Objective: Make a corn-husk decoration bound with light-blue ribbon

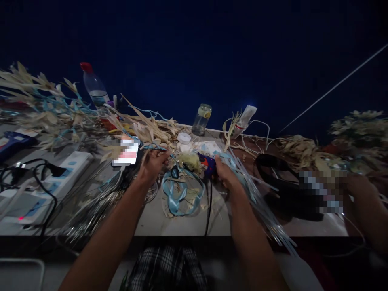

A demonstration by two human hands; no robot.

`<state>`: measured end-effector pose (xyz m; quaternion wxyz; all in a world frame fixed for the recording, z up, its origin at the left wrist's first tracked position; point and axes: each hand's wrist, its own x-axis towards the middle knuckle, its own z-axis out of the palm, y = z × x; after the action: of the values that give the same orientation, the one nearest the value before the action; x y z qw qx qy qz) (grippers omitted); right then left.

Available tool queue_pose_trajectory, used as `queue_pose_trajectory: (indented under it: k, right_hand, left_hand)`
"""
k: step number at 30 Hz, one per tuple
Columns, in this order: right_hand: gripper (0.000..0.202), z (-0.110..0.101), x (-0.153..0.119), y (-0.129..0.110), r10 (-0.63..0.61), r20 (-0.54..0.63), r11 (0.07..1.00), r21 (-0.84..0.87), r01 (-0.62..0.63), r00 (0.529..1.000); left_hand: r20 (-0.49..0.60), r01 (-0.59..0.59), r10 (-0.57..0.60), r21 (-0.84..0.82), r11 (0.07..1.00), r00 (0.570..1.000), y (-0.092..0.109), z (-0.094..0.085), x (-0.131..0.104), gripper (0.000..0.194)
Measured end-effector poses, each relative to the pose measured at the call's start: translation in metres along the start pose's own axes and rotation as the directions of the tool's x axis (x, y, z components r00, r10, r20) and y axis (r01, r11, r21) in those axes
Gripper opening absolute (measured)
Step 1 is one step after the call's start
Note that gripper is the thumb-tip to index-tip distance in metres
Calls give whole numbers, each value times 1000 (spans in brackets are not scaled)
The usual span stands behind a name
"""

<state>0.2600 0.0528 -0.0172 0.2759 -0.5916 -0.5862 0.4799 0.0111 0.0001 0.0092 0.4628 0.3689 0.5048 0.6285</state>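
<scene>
My right hand [223, 171] grips a dark blue glue gun [207, 163] whose black cord [208, 210] runs down over the table's front edge. My left hand [153, 161] pinches a pale dried husk piece [190, 159] with thin blue ribbon by the gun's nozzle. A light blue ribbon loop [182, 194] lies on the table between my wrists. A bundle of clear glue sticks [260, 202] lies under my right forearm.
Dried husks and leaves [60, 109] cover the back left. A white power strip [45, 186], a phone [127, 153], a plastic bottle [93, 87], a glass jar [202, 119] and a black bag [285, 186] stand around. Another person's arm [366, 202] rests at the right.
</scene>
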Motion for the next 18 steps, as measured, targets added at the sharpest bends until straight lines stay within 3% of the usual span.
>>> queue_pose_trajectory:
  k: [2,4,6,8,10,13,18]
  right_hand:
    - [65,-7,-3,-2,96,50,993,-78,-92,994]
    - [57,-9,-7,-9,45,59,997,-59,-41,997]
    - [41,-5,-13,-17,-75,7,991,112,73,997]
    - [32,6,-18,-25,-152,-8,915,377,144,988]
    - [33,21,-23,-31,-144,95,843,533,72,985]
    - [31,41,-28,-34,-147,259,800,599,-39,955]
    - [28,55,-33,-36,-154,308,805,590,-61,939]
  left_hand:
    - [37,13,-12,-23,1000,999,1,-1,-2,27]
    - [101,34,-27,-73,997,994,1,-1,-3,28]
    - [179,37,-18,-102,994,984,0,-1,-5,26]
    - [249,19,0,-74,997,968,0,0,-7,22]
    - [304,0,2,-8,1000,953,0,3,-9,20]
    - [357,-24,-14,100,995,934,1,8,-11,19]
    - [439,-82,-10,191,978,899,-2,15,-13,22]
